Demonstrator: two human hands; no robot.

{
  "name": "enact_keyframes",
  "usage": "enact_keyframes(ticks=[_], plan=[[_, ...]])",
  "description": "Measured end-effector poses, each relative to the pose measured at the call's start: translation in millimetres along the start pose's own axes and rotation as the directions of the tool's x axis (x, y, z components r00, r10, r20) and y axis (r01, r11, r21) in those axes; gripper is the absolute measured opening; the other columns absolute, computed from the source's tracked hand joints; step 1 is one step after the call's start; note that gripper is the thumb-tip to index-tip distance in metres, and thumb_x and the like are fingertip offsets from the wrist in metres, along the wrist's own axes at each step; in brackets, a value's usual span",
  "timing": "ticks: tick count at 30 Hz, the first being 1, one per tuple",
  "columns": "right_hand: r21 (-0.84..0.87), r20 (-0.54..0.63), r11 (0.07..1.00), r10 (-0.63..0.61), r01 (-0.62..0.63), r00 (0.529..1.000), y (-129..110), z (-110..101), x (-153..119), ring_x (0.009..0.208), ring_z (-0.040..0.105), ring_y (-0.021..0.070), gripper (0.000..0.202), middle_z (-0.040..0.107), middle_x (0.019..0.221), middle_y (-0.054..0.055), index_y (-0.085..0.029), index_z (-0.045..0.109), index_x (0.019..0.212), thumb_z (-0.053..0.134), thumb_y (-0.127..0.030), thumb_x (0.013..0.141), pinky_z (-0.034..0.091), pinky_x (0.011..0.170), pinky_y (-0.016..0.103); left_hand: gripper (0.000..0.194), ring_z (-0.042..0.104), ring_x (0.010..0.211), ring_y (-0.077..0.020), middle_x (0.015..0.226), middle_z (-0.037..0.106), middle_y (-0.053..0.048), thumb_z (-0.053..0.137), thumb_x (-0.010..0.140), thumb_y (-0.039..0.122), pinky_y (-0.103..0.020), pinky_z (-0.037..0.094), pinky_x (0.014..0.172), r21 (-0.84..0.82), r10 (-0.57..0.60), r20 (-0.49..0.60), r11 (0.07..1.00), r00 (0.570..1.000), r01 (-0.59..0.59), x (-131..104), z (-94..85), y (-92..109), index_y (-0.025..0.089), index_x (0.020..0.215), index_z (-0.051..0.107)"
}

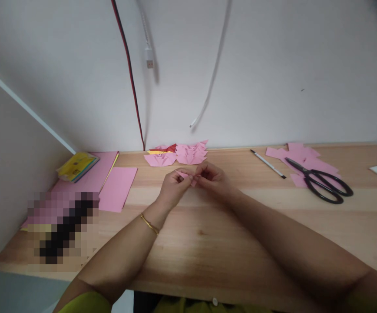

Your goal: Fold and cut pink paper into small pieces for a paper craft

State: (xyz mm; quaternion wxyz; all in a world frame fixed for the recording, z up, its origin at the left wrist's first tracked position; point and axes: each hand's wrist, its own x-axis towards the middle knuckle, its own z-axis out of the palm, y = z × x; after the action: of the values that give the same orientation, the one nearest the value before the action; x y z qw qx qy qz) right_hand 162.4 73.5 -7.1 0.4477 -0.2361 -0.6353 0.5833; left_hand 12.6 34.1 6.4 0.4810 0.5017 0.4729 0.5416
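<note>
Both hands meet over the middle of the wooden table, pinching one small folded piece of pink paper (193,183). My left hand (173,187) is closed on its left side, thumb and fingertips together. From the right, my right hand (217,180) grips the same paper between thumb and curled fingers. Much of the paper is hidden by the fingers. Just beyond the hands, against the wall, stand folded pink paper pieces (191,153) in a row, with a red and yellow folded piece (164,150) among those on the left.
Black-handled scissors (325,184) lie on pink paper scraps (301,154) at the right, beside a white pen (268,164). Pink sheets (118,189) and a yellow packet (78,166) are at the left, near a blurred-out dark object (66,230). Cables (128,56) hang down the wall.
</note>
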Motion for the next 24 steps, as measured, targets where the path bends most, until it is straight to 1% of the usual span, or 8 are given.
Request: enact_keyframes(ticks=[4, 9, 12, 15, 18, 20, 22, 24], plan=[[0.041, 0.034, 0.999, -0.010, 0.009, 0.999, -1.5, 0.2, -0.6, 0.069, 0.055, 0.0124, 0.020, 0.060, 0.072, 0.002, -0.017, 0.055, 0.077, 0.064, -0.036, 0.080, 0.043, 0.065, 0.027, 0.014, 0.060, 0.069, -0.0135, 0.068, 0.065, -0.002, 0.067, 0.074, 0.029, -0.028, 0.046, 0.072, -0.069, -0.005, 0.010, 0.998, 1.000, 0.006, 0.9, -0.6, -5.4, 0.015, 0.071, 0.064], [-0.042, 0.008, 0.999, -0.010, 0.011, 1.000, -3.8, -0.5, -0.4, 0.065, 0.051, 0.0108, 0.019, 0.057, 0.071, 0.001, -0.017, 0.058, 0.076, 0.065, -0.034, 0.078, 0.040, 0.059, 0.024, 0.011, 0.059, 0.065, -0.0136, 0.067, 0.065, -0.002, 0.069, 0.071, 0.024, -0.027, 0.045, 0.067, -0.166, -0.065, -0.025, 0.984, 0.998, 0.060, 2.0, -1.8, -11.8, 0.014, 0.071, 0.064], [-0.076, 0.018, 0.997, -0.025, 0.027, 1.000, -5.3, -1.2, -0.1, 0.064, 0.050, 0.0108, 0.017, 0.056, 0.071, 0.001, -0.017, 0.057, 0.076, 0.064, -0.033, 0.079, 0.039, 0.059, 0.024, 0.007, 0.058, 0.064, -0.0130, 0.066, 0.064, -0.002, 0.067, 0.071, 0.020, -0.026, 0.044, 0.065, -0.195, -0.095, -0.024, 0.977, 0.995, 0.089, 2.8, -3.0, -13.2, 0.014, 0.072, 0.064], [-0.121, 0.024, 0.992, -0.041, 0.044, 0.999, -5.1, -2.2, 0.2, 0.066, 0.051, 0.0114, 0.016, 0.057, 0.072, 0.002, -0.017, 0.057, 0.076, 0.063, -0.032, 0.080, 0.040, 0.061, 0.025, 0.009, 0.058, 0.063, -0.0132, 0.066, 0.064, -0.003, 0.065, 0.073, 0.022, -0.027, 0.044, 0.066, -0.183, -0.095, -0.004, 0.979, 0.996, 0.092, 3.6, -3.7, -11.4, 0.013, 0.071, 0.065], [-0.127, 0.030, 0.990, -0.058, 0.061, 0.998, -3.4, -3.1, 0.5, 0.069, 0.052, 0.0126, 0.015, 0.057, 0.073, 0.003, -0.017, 0.057, 0.076, 0.061, -0.031, 0.080, 0.042, 0.064, 0.027, 0.018, 0.058, 0.064, -0.0131, 0.066, 0.064, -0.004, 0.064, 0.076, 0.028, -0.027, 0.044, 0.067, -0.129, -0.056, 0.031, 0.990, 0.998, 0.060, 3.9, -3.5, -8.2, 0.013, 0.067, 0.065], [-0.137, 0.036, 0.989, -0.050, 0.055, 0.998, -3.6, -3.3, 0.6, 0.070, 0.053, 0.0131, 0.015, 0.057, 0.074, 0.003, -0.017, 0.056, 0.076, 0.061, -0.031, 0.079, 0.042, 0.065, 0.027, 0.020, 0.057, 0.064, -0.0128, 0.065, 0.064, -0.004, 0.065, 0.076, 0.030, -0.027, 0.044, 0.067, -0.095, -0.040, 0.055, 0.994, 0.998, 0.045, 3.9, -3.5, -6.8, 0.013, 0.067, 0.065], [-0.141, 0.032, 0.990, -0.018, 0.023, 0.999, -6.1, -3.4, 0.5, 0.069, 0.052, 0.0126, 0.015, 0.056, 0.074, 0.002, -0.018, 0.056, 0.079, 0.062, -0.031, 0.078, 0.042, 0.064, 0.026, 0.019, 0.056, 0.062, -0.0121, 0.064, 0.063, -0.003, 0.066, 0.076, 0.031, -0.026, 0.043, 0.065, -0.072, -0.044, 0.044, 0.996, 0.998, 0.047, 3.7, -4.2, -6.6, 0.013, 0.068, 0.065], [-0.139, 0.015, 0.990, 0.029, -0.026, 0.999, -10.5, -3.6, 0.2, 0.068, 0.052, 0.0119, 0.016, 0.056, 0.076, 0.001, -0.018, 0.055, 0.085, 0.062, -0.030, 0.077, 0.042, 0.062, 0.025, 0.019, 0.055, 0.061, -0.0113, 0.064, 0.063, -0.002, 0.066, 0.076, 0.032, -0.024, 0.042, 0.062, -0.037, -0.050, 0.003, 0.998, 0.999, 0.050, 3.5, -5.5, -7.0, 0.014, 0.071, 0.064]])
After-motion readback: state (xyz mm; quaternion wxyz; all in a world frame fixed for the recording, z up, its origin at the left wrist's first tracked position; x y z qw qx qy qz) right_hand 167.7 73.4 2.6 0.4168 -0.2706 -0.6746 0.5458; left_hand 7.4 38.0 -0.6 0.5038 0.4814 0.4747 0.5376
